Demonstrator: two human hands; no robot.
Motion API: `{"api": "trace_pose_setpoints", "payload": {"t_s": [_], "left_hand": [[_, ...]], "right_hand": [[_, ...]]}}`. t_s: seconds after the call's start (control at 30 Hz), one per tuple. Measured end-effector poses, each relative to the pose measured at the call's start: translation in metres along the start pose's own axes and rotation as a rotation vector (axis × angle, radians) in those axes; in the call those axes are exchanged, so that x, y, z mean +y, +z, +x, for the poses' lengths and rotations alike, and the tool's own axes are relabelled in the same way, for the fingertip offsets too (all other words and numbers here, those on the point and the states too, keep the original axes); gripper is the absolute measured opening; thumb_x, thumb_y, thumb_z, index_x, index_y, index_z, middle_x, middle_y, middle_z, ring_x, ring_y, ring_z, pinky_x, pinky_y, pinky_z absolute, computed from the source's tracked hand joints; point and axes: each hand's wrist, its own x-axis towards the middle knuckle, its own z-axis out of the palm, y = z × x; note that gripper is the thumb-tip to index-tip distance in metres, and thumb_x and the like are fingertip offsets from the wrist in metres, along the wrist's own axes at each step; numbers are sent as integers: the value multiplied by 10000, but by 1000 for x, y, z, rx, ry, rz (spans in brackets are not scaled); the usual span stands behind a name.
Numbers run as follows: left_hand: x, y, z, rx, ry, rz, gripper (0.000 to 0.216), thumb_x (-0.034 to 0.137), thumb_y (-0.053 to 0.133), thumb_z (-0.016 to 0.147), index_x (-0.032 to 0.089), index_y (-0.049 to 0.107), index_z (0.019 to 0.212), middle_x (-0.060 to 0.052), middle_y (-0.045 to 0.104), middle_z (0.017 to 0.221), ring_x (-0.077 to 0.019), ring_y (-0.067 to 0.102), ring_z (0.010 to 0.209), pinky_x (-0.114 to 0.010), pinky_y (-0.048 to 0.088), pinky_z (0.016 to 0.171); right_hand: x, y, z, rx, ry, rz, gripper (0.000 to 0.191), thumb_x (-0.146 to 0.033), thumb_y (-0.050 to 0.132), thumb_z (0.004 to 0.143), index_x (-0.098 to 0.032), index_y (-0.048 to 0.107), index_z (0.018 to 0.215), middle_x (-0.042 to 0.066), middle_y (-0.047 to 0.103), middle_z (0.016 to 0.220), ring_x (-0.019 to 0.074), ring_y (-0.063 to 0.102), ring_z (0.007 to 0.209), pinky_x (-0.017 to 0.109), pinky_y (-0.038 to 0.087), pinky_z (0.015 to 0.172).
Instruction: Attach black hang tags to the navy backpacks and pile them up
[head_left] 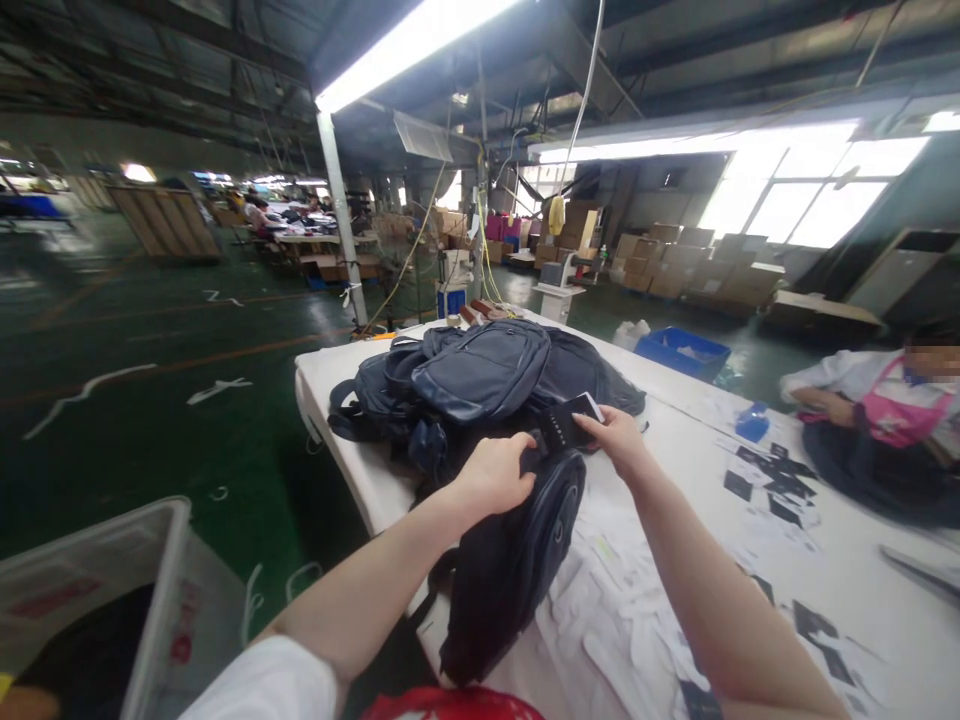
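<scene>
A dark navy backpack (517,560) stands on its side at the near edge of the white table (847,560). My left hand (499,472) is closed at the top of this backpack, its fingers pinching a dark part that I cannot make out clearly. In my right hand (619,440) is a black hang tag (564,424) with pale lettering and a white edge, gripped between thumb and fingers just above the bag. Behind both hands lies a pile of similar backpacks (480,370).
White paper strips (615,620) and black tags (780,475) lie across the table. On the right a co-worker (892,400) handles a dark bag. A blue bin (682,350) stands beyond the table; a white plastic bin (161,600) is at lower left.
</scene>
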Motion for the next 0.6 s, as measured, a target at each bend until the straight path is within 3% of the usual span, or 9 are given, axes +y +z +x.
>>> {"api": "trace_pose_setpoints", "payload": {"t_s": [0.07, 0.17, 0.37, 0.47, 0.6], "left_hand": [[-3, 2, 0, -2, 31, 22, 440, 249, 566, 772, 208, 615, 1207, -94, 719, 1073, -294, 672, 968, -406, 474, 924], [-7, 2, -1, -86, 97, 71, 476, 202, 523, 762, 219, 637, 1223, -110, 719, 1086, -315, 674, 976, -418, 485, 900], [-6, 1, 6, -281, 168, 125, 700, 186, 552, 706, 231, 488, 1401, -167, 714, 1061, -371, 681, 922, -430, 512, 772], [-6, 2, 8, -267, 153, 126, 719, 206, 584, 688, 217, 482, 1399, -154, 712, 1062, -355, 676, 932, -407, 512, 787], [-8, -5, -1, -210, 179, 91, 659, 259, 528, 770, 234, 431, 1422, -102, 684, 1161, -276, 659, 1007, -342, 492, 865]], "right_hand": [[-4, -1, -2, 137, -49, -74, 483, -566, 776, 597, -134, 696, 798, 23, 639, 584, 147, 548, 486, 248, 454, 428], [-8, -3, -5, 200, -62, -112, 496, -591, 759, 603, -138, 690, 791, 20, 625, 566, 150, 537, 469, 251, 438, 411], [-1, 3, -8, 4, -6, -62, 461, -557, 762, 633, -138, 686, 810, 17, 639, 604, 141, 544, 509, 240, 448, 449], [10, -1, -2, -66, 42, -45, 439, -527, 770, 642, -134, 693, 822, 19, 649, 635, 133, 545, 529, 225, 431, 449], [32, -20, 16, -37, 191, 41, 387, -433, 806, 617, -148, 690, 852, 24, 674, 695, 124, 560, 553, 210, 424, 467]]}}
